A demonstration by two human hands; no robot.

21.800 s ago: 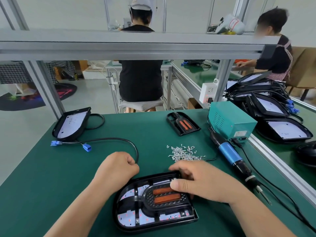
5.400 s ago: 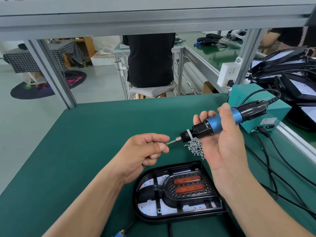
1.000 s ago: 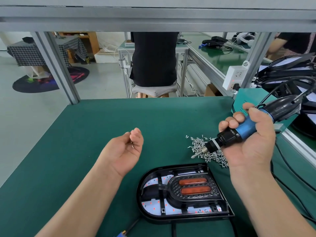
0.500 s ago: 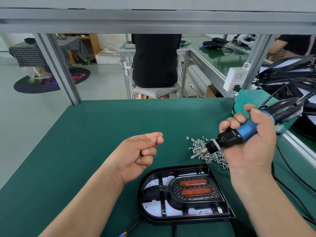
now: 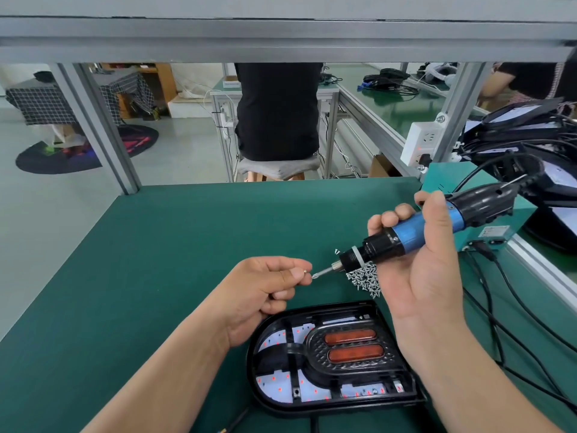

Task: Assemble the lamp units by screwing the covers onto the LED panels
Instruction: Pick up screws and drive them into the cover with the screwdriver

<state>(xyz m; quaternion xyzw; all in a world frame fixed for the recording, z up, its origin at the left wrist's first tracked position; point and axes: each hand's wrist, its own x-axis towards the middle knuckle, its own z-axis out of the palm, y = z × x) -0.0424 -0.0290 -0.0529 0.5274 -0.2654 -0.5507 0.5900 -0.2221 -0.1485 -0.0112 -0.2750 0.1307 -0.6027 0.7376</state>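
My left hand (image 5: 265, 285) pinches a small screw (image 5: 304, 270) between thumb and forefinger, the other fingers curled under; the screw sits near the centre of the frame, and just to its right is the bit tip of the electric screwdriver (image 5: 412, 232); whether bit and screw touch I cannot tell, they are so close. The driver's long axis runs from the upper right of the frame down toward the centre, bit end lowest, aimed at my left fingertips; my right hand (image 5: 418, 270) is wrapped round its blue barrel, palm toward me, above the table. The lamp unit (image 5: 343, 407) lies flat on the green mat (image 5: 156, 245) below both hands, lower middle of the frame, its cover (image 5: 349, 348) seated over the LED panel (image 5: 274, 385); the screw pile (image 5: 365, 279) shows beside my right palm. I judge the next move is seating the screw on the bit, then tipping it down to the unit, nearer my right hand.
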